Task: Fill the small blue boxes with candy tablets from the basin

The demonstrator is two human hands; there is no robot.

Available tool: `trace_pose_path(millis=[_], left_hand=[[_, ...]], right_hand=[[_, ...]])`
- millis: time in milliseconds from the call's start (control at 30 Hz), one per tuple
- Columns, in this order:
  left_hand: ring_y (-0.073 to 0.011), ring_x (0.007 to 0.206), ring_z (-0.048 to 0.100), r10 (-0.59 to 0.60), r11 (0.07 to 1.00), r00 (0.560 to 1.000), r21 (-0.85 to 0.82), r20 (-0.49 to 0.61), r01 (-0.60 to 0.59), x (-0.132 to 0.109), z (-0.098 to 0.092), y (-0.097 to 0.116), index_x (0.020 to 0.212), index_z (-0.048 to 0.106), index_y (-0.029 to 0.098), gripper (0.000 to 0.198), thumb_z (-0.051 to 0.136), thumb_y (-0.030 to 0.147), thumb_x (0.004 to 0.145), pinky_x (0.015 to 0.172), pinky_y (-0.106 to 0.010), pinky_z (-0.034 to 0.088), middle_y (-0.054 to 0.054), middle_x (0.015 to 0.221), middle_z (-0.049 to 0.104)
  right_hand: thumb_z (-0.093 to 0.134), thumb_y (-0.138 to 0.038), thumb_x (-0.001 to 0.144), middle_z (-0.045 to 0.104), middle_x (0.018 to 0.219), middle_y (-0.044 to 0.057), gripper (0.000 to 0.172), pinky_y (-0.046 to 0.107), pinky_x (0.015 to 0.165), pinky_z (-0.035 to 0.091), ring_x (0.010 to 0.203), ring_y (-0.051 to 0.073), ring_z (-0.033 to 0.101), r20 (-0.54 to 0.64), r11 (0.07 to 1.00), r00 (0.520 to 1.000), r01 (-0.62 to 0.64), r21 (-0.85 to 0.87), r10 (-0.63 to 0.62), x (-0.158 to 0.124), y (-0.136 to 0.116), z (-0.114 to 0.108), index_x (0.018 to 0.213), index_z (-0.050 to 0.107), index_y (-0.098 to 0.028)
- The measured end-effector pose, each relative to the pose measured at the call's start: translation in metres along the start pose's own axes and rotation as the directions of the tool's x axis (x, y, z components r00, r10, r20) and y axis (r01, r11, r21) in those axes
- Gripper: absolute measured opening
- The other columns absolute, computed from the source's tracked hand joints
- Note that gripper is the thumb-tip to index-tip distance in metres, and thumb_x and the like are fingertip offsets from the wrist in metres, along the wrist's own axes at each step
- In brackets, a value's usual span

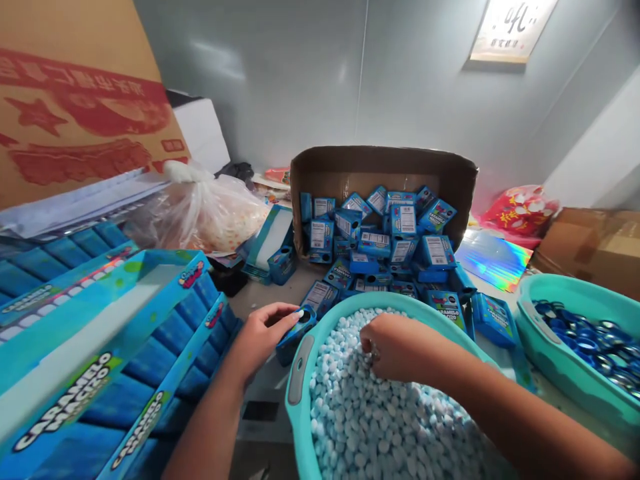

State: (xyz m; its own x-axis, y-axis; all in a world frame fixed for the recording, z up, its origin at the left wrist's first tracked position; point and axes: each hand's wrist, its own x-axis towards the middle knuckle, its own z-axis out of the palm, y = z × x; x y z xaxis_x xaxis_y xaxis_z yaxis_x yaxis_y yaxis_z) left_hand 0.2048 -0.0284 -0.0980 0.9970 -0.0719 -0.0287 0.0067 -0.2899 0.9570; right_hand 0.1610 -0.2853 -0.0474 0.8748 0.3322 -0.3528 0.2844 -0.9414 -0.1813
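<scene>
My left hand (260, 337) is nearly closed, thumb and forefinger pinching the top edge of a small blue box (293, 345) just left of centre in the frame, beside a dark round opening in it. Something white shows at my thumb tip; whether it is a nail or a sweet, I can't tell. My right hand (393, 347) is right of centre, its fingers curled down among pale blue and white sweets (360, 427). The fingertips are hidden, so I can't tell how far closed they are or whether they have hold of any.

The sweets fill a turquoise basin (301, 427) at bottom centre, cut off by the lower edge of the frame. Around it shows a pale work surface (257, 297). Just beyond, in the middle of the frame, a brown carton (350, 177) lies with its open side towards me, more blue boxes (375, 243) heaped inside and spilling out against the basin.

At the right edge, a second turquoise basin (550, 347) holds shiny dark-blue round pieces (595, 347). Behind it are a rainbow-sheened sheet (495, 260), a red bag (520, 210) and a cardboard box (590, 247). At lower left stand display trays (65, 407) lettered "Caramelo Maczo"; above them, a knotted clear plastic bag (215, 213), and at upper left a big printed carton (90, 120).

A grey wall (280, 80) closes the room behind, with a lettered hanging (515, 27) at upper right.
</scene>
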Motion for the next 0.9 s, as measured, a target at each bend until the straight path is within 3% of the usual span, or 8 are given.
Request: trace_pose_path(millis=[133,267,400,533,667,767,833,900], left_hand=[[-0.0285,0.097,0.067,-0.046,0.993,0.999,-0.111,0.007,0.046,0.0,0.006,-0.001,0.112,0.07,0.009,0.073,0.081,0.061,0.062,0.082,-0.033,0.054,-0.013,0.105,0.071],[-0.0303,0.101,0.066,0.018,0.98,0.992,-0.192,-0.127,-0.042,0.003,0.002,0.0,0.109,0.068,0.007,0.078,0.079,0.069,0.062,0.091,-0.037,0.054,-0.014,0.103,0.071],[-0.0291,0.099,0.066,0.198,0.979,0.956,-0.009,-0.216,-0.205,-0.002,-0.011,-0.001,0.102,0.07,0.011,0.065,0.066,0.071,0.078,0.092,-0.04,0.054,-0.011,0.1,0.071],[-0.0229,0.096,0.066,0.472,0.842,0.835,0.425,-0.282,-0.332,-0.017,-0.023,0.007,0.104,0.072,0.019,0.035,0.058,0.049,0.094,0.091,-0.035,0.05,-0.004,0.1,0.071],[-0.0178,0.09,0.064,0.683,0.68,0.678,0.574,-0.272,-0.456,-0.039,-0.011,0.027,0.105,0.069,0.017,0.02,0.057,0.032,0.1,0.088,-0.03,0.049,-0.002,0.098,0.069],[-0.021,0.097,0.061,0.805,0.486,0.591,0.629,-0.051,-0.607,-0.072,0.025,0.048,0.105,0.066,0.017,0.015,0.057,0.028,0.1,0.089,-0.036,0.05,-0.004,0.102,0.066],[-0.0247,0.094,0.06,0.64,0.469,0.723,0.613,0.261,-0.636,-0.098,0.056,0.063,0.107,0.065,0.019,0.017,0.061,0.033,0.098,0.082,-0.042,0.053,-0.005,0.103,0.065],[-0.0305,0.096,0.06,0.285,0.449,0.802,0.666,0.525,-0.596,-0.119,0.085,0.075,0.106,0.067,0.017,0.021,0.067,0.032,0.093,0.076,-0.048,0.057,-0.008,0.105,0.064]], right_hand=[[0.066,-0.018,0.072,0.07,0.086,0.004,0.02,0.03,0.055,0.028,0.074,0.022,0.06,0.009,1.0,1.0,0.008,-0.021,-0.007,-0.001,0.003,0.0,0.089,0.074,-0.023],[0.064,-0.013,0.071,0.065,0.077,0.0,0.014,0.028,0.054,0.027,0.065,0.015,0.05,-0.041,0.999,0.998,0.045,0.029,-0.044,-0.004,0.004,0.0,0.079,0.07,-0.023],[0.062,-0.01,0.07,0.065,0.079,-0.002,0.02,0.026,0.055,0.028,0.066,0.014,0.049,-0.085,0.995,0.993,0.087,0.056,-0.082,-0.002,0.007,0.001,0.083,0.069,-0.022],[0.063,-0.011,0.068,0.062,0.071,-0.002,0.011,0.027,0.054,0.027,0.062,0.013,0.048,-0.049,0.997,0.996,0.075,0.028,-0.073,0.001,0.008,0.001,0.073,0.066,-0.02],[0.063,-0.012,0.068,0.062,0.068,-0.003,0.009,0.028,0.054,0.029,0.061,0.012,0.048,-0.045,0.994,0.994,0.101,0.029,-0.1,0.005,0.011,0.002,0.071,0.067,-0.02],[0.066,-0.013,0.068,0.06,0.065,-0.003,0.007,0.028,0.054,0.03,0.059,0.012,0.048,-0.062,0.993,0.993,0.108,0.045,-0.105,0.008,0.014,0.003,0.069,0.067,-0.02],[0.066,-0.012,0.069,0.06,0.064,-0.004,0.008,0.028,0.054,0.03,0.059,0.012,0.048,-0.08,0.99,0.99,0.124,0.071,-0.118,0.01,0.016,0.003,0.069,0.068,-0.02],[0.065,-0.011,0.071,0.061,0.065,-0.003,0.009,0.028,0.055,0.032,0.06,0.012,0.049,-0.089,0.987,0.987,0.139,0.081,-0.132,0.01,0.018,0.003,0.07,0.069,-0.019]])
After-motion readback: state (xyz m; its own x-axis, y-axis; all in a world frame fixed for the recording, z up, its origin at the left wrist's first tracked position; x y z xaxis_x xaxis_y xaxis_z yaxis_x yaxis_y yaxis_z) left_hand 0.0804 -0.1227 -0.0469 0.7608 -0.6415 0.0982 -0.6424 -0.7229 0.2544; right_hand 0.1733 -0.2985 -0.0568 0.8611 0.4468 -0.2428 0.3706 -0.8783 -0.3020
